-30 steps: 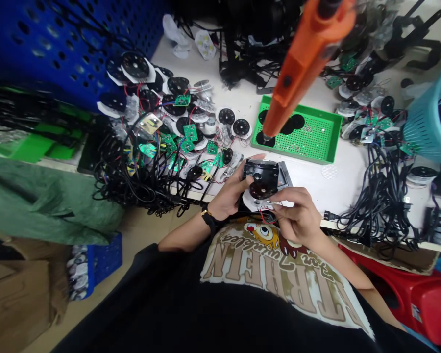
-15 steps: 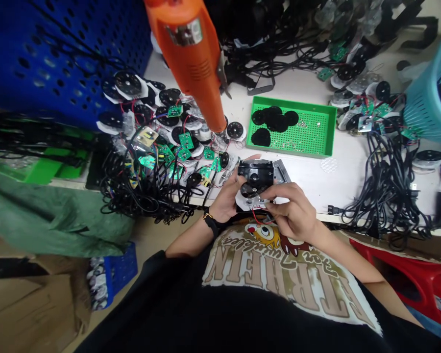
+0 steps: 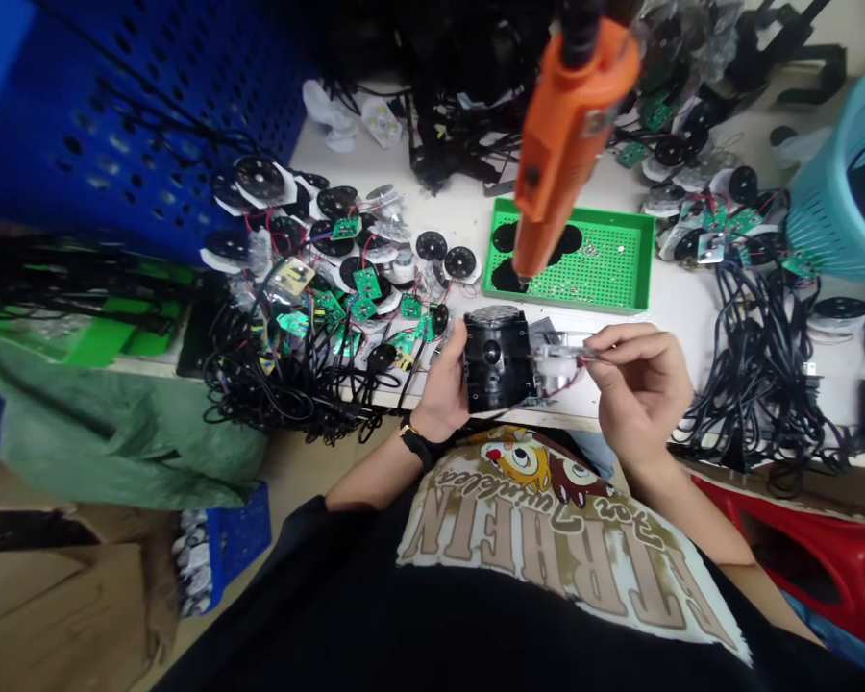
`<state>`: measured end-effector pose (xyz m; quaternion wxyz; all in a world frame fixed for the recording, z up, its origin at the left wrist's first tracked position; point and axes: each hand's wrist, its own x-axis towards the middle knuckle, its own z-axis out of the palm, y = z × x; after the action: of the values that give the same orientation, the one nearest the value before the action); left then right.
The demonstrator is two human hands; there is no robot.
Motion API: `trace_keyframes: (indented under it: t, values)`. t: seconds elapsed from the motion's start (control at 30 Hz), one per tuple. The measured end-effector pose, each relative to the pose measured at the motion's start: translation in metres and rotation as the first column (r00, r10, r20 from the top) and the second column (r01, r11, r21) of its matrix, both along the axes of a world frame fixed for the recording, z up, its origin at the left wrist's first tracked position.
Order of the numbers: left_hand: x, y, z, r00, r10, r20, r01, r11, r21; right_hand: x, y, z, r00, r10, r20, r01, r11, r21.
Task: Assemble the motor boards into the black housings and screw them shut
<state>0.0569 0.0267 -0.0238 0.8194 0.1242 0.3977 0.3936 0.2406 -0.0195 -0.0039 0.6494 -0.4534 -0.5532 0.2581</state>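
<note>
My left hand point(image 3: 443, 392) is closed around the side of a black plastic housing point(image 3: 499, 370), held just above the table's front edge. My right hand point(image 3: 641, 394) pinches a small part with red wires point(image 3: 582, 369) between thumb and fingertips. That part reaches toward a blurred white-and-clear assembly point(image 3: 554, 367) at the housing's right side. What exactly the right fingertips grip is smeared by motion. Above the hands hangs an orange electric screwdriver point(image 3: 571, 135), tip downward, over a green perforated tray point(image 3: 638, 255) with black discs point(image 3: 506, 275) and small screws.
Left lies a heap of black discs, green circuit boards point(image 3: 366, 282) and wires; behind it stands a blue perforated crate point(image 3: 187, 125). Right are bundled black cables point(image 3: 746, 346), more boards and a light-blue basket point(image 3: 828, 207). A red stool point(image 3: 800, 548) is below the table.
The orange screwdriver has swung right, over the green tray. My right hand has moved right, drawing the wired part to the housing's side, while my left hand still holds the housing.
</note>
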Motion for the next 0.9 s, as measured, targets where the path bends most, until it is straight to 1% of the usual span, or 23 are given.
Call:
trace_keyframes:
  t: [0.1,0.17,0.2,0.27,0.33,0.4,0.47,0.57,0.7,0.9]
  values:
    - [0.004,0.003,0.008,0.994,0.105,-0.014,-0.104,0.992,0.075,0.002,-0.002,0.004,0.987,0.134,-0.087,-0.138,0.989,-0.043]
    - [0.007,0.004,0.01,0.99,0.143,-0.006,-0.141,0.983,0.121,-0.001,-0.001,0.005,0.983,0.154,-0.098,-0.162,0.983,-0.087]
    - [0.009,0.004,0.01,0.99,0.142,0.001,-0.141,0.982,0.128,-0.004,0.001,0.005,0.984,0.15,-0.098,-0.162,0.98,-0.12]
    - [0.012,0.004,0.009,0.995,0.101,0.017,-0.102,0.989,0.102,-0.009,0.006,0.002,0.985,0.152,-0.086,-0.166,0.967,-0.191]
    - [0.015,0.003,0.007,0.999,0.028,0.041,-0.029,0.999,0.031,-0.012,0.013,-0.003,0.984,0.17,-0.045,-0.176,0.953,-0.245]
    - [0.016,0.003,0.006,0.998,-0.035,0.061,0.038,0.998,-0.044,-0.014,0.018,-0.009,0.981,0.194,0.012,-0.184,0.945,-0.27]
    - [0.016,0.002,0.004,0.997,-0.061,0.056,0.066,0.994,-0.087,-0.014,0.022,-0.013,0.975,0.219,0.047,-0.197,0.938,-0.284]
    - [0.015,0.001,0.0,0.999,-0.046,0.024,0.047,0.995,-0.085,-0.013,0.023,-0.016,0.97,0.234,0.071,-0.203,0.931,-0.303]
    - [0.013,0.002,-0.004,0.999,-0.021,0.037,0.023,0.998,-0.066,-0.013,0.022,-0.016,0.976,0.202,0.085,-0.17,0.943,-0.285]
    - [0.013,0.004,-0.006,1.0,-0.003,0.028,0.005,0.996,-0.085,-0.015,0.022,-0.017,0.978,0.203,0.039,-0.183,0.939,-0.292]
